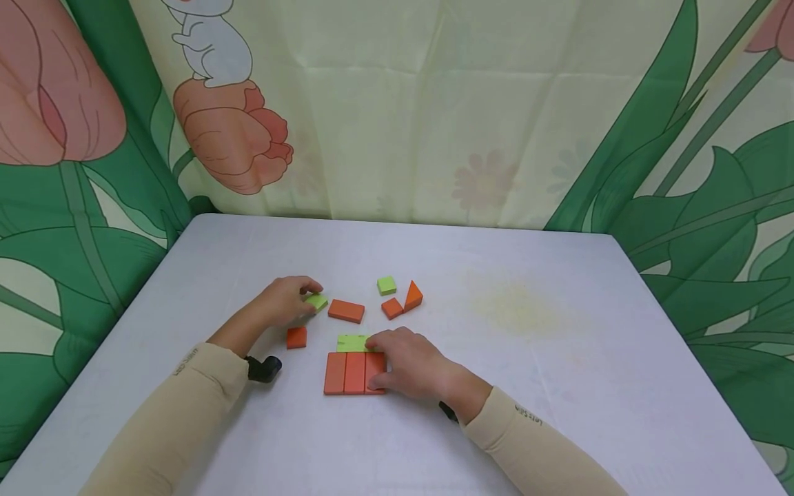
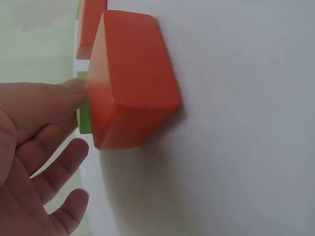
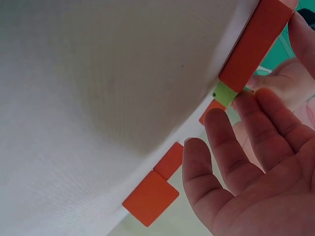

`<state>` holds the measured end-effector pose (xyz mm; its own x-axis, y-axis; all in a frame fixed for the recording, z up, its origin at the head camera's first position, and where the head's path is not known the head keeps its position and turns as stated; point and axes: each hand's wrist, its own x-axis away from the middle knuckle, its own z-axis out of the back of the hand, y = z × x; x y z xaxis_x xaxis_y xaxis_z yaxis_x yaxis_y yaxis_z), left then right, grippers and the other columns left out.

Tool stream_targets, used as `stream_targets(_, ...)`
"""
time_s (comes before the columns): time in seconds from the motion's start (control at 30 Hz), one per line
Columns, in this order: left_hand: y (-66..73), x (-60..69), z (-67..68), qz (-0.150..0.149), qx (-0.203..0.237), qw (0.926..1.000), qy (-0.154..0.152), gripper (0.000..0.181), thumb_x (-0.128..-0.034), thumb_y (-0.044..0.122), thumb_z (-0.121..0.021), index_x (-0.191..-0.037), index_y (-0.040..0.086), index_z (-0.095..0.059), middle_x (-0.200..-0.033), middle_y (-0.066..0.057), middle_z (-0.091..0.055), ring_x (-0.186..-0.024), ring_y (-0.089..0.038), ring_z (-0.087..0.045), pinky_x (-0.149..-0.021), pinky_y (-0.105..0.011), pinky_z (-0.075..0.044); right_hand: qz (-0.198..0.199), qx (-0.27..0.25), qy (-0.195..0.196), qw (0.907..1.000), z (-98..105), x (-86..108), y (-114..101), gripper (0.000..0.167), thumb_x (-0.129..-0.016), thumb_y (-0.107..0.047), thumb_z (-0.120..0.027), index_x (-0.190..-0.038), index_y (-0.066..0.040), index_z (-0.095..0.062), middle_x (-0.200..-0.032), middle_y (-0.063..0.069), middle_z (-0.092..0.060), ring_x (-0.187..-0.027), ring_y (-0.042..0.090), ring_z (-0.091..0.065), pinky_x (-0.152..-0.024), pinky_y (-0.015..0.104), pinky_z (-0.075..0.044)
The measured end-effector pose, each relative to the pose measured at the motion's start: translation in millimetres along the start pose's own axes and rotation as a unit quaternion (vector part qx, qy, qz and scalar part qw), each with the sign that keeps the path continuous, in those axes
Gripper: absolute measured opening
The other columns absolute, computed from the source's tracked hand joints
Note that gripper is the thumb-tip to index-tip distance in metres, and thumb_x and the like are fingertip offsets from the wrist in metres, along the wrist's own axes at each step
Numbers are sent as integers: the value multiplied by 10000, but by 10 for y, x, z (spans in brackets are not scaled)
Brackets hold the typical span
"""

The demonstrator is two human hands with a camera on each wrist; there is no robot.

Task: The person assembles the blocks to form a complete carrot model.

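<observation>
The left grip (image 1: 287,301) pinched a small green block (image 1: 319,303) between thumb and finger, so a soft but firm squeeze seemed best. It also looked wise to lift that block high enough to miss the long red block (image 1: 346,311), which lay behind the row of three red blocks (image 1: 354,374). The right grip (image 1: 412,362) was loose, with its thumb on the right end of the row and its fingers at the green strip (image 1: 350,343) along the row's back edge. A light touch seemed good there, since a hard push could have made the row slide out of line. The pinched green block sat right at the tips of the left grip, behind the row and to its left. I could not tell if it was off the tabletop (image 1: 558,413). It was well apart from the right grip, past the row's back left corner
</observation>
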<state>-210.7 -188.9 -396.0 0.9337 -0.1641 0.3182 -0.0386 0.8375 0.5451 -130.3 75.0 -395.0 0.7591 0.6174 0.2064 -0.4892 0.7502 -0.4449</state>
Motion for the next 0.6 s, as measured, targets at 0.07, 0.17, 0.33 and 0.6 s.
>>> stream_targets(0.07, -22, 38, -2, 29, 13, 10000, -64, 420, -927, 104, -690, -1339, 81, -607, -1377, -214, -533, -1243, -379, -489, -984, -497, -482, 2, -6, 6, 10000, 0, 0, 1, 549, -891, -312, -775, -1364, -103, -588, -1290, -10, -617, -1201, 209, -524, -1000, 368, -450)
stream_targets(0.17, -38, 103, -22, 2, 94, 9999, -132, 410, -915, 104, -697, -1318, 88, -624, -1369, -221, -538, -1209, -367, -506, -957, -481, -497, -7, -20, 14, 10000, 0, 2, 4, 549, -890, -309, -776, -1363, -104, -588, -1287, -11, -618, -1203, 209, -523, -1001, 370, -451)
stream_targets(0.33, -20, 234, -84, -200, 143, 9997, -90, 388, -905, 97, -708, -1289, 98, -651, -1358, -194, -566, -1240, -360, -492, -995, -518, -460, 10, -36, 61, 10000, 2, 10, 3, 545, -886, -303, -780, -1356, -100, -592, -1290, -6, -618, -1214, 215, -521, -1012, 379, -441)
stream_targets(0.6, 26, 363, -215, -474, 37, 9989, 54, 368, -890, 96, -740, -1253, 103, -681, -1321, -147, -597, -1250, -359, -492, -1011, -537, -442, 9, -51, 72, 10000, 6, 18, -9, 544, -886, -304, -780, -1355, -100, -593, -1294, -4, -618, -1220, 218, -521, -1020, 383, -434)
